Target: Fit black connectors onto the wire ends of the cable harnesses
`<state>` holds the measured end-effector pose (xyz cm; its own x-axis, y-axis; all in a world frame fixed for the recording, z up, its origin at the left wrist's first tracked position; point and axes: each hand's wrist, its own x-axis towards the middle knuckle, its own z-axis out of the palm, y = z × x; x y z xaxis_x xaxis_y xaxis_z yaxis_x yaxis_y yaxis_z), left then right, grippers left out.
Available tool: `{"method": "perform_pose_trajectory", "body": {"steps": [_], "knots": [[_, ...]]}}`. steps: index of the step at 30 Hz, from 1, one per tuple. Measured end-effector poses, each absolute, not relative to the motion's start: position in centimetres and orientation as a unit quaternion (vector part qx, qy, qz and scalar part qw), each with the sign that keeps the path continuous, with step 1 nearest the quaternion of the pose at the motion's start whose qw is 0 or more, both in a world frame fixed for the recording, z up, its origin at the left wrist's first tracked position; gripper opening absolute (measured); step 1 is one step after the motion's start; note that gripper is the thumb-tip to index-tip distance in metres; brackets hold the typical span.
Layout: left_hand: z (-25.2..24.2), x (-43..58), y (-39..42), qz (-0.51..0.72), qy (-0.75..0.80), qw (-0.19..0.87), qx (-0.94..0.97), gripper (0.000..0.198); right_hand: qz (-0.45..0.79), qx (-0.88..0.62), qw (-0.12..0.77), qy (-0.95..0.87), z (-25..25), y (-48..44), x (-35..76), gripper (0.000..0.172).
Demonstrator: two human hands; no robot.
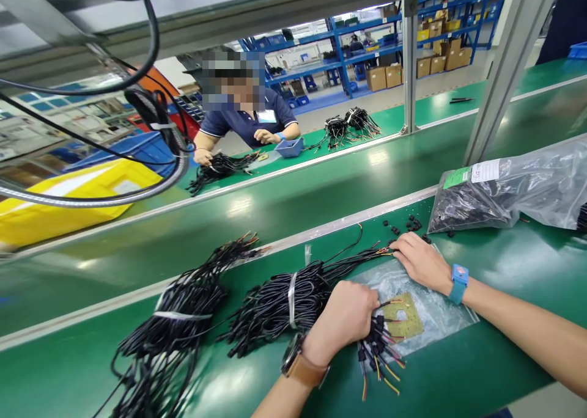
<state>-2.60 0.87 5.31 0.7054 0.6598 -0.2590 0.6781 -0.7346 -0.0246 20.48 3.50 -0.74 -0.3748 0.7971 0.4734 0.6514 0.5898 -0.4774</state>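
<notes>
My left hand [346, 314], with a watch on its wrist, is closed around black cables [378, 338] whose stripped red, yellow and white wire ends fan out beside it. A tied bundle of black cables [279, 302] lies just left of that hand. My right hand [422, 262], wearing a blue wrist strap [458, 283], has its fingertips pressed together at thin coloured wire ends [383, 251]; what they pinch is hidden. Under both hands lies a clear plastic bag [440, 320], with a yellowish square plate [413, 320] that has a hole in it.
Small black caps [413, 223] lie scattered beyond my right hand. A clear bag of black parts [481, 201] sits at right, another tied cable bundle [183, 308] at left. Across the belt [284, 198], a co-worker [247, 115] handles cables beside a blue bin [290, 148]. Hoses [156, 189] hang upper left.
</notes>
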Motion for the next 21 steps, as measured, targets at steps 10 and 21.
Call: {"method": "perform_pose_trajectory", "body": {"steps": [10,21], "knots": [[5.7,-2.4,0.6,-0.137,0.377,0.02,0.916,0.03,0.108,-0.432,0.337,-0.83,-0.7,3.5,20.4,0.015],[5.0,-3.7,-0.9,-0.009,0.388,0.135,0.912,0.015,0.109,-0.438,0.333,-0.828,-0.5,3.5,20.6,0.014]]}}
